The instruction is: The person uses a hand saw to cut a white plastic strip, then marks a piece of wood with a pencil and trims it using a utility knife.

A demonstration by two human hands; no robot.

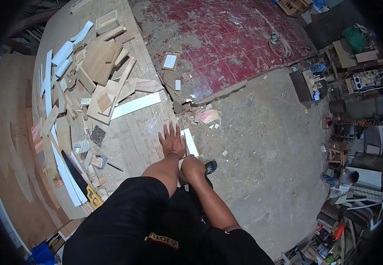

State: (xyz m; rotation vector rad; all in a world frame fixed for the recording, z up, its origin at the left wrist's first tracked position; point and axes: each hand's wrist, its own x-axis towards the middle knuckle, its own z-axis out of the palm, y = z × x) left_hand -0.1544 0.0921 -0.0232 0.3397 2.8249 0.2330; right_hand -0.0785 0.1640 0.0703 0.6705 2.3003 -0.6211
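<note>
Hiding behind right hand [192,166]: strip's [190,142] end

The worktop [129,141] was bare, matt plywood strewn with raw wood offcuts [100,62]; the white strip [190,142] looked smooth, the concrete floor [266,145] rough.

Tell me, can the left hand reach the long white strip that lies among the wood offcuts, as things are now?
Probably yes. The left hand rests flat at the edge of the board, and the long white strip lies just beyond its fingers, with only bare board between. Nothing lies across the strip's near end.
</note>
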